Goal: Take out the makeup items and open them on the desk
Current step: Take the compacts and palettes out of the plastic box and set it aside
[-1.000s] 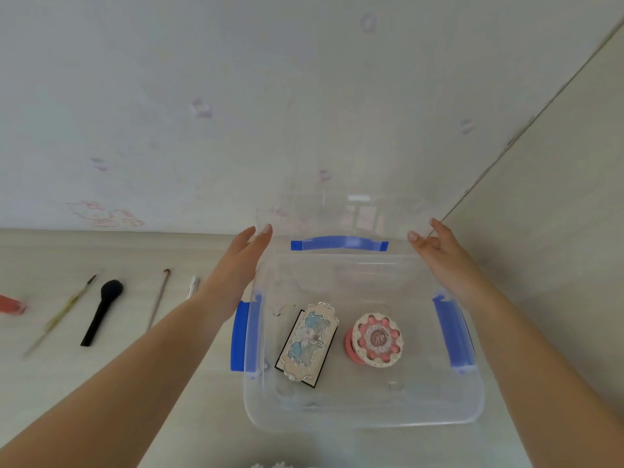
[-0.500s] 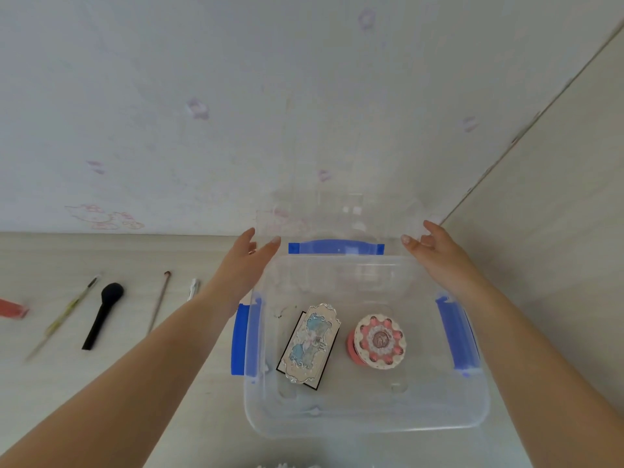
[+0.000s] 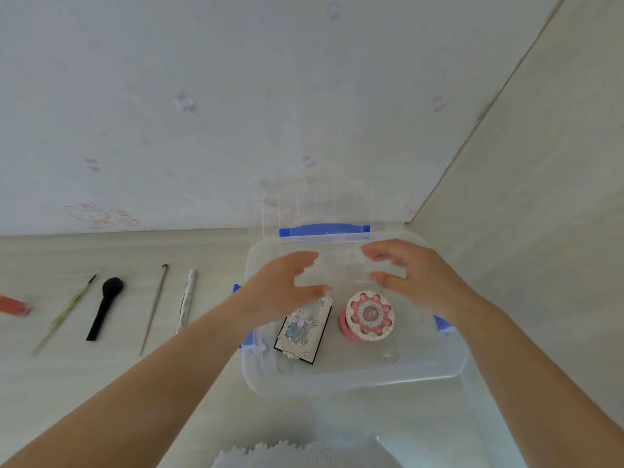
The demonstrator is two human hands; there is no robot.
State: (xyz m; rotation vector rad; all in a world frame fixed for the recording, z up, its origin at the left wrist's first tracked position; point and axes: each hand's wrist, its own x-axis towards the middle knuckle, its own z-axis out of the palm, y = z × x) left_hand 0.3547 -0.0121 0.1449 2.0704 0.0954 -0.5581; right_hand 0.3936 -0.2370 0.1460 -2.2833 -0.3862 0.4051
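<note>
A clear plastic box [image 3: 351, 380] with blue clips stands on the desk, and its clear lid [image 3: 324, 207] leans up against the wall behind it. Inside lie a rectangular ornate palette [image 3: 305, 332] with a blue and silver cover and a round pink compact [image 3: 369, 315] with a scalloped top. Both are closed. My left hand [image 3: 287, 285] hovers over the box's left half, fingers loosely spread, thumb just above the palette. My right hand [image 3: 412, 275] hovers over the right half above the compact, fingers relaxed. Neither hand holds anything.
On the desk left of the box lie a white tube [image 3: 186, 300], a thin brown brush [image 3: 155, 307], a black powder brush [image 3: 106, 305], a thin greenish brush [image 3: 67, 312] and a red item [image 3: 13, 305]. A wall panel stands close on the right. Something white [image 3: 304, 454] lies at the near edge.
Both hands have left the box's far corners and moved inward and down over the open box. The lid now stands against the wall.
</note>
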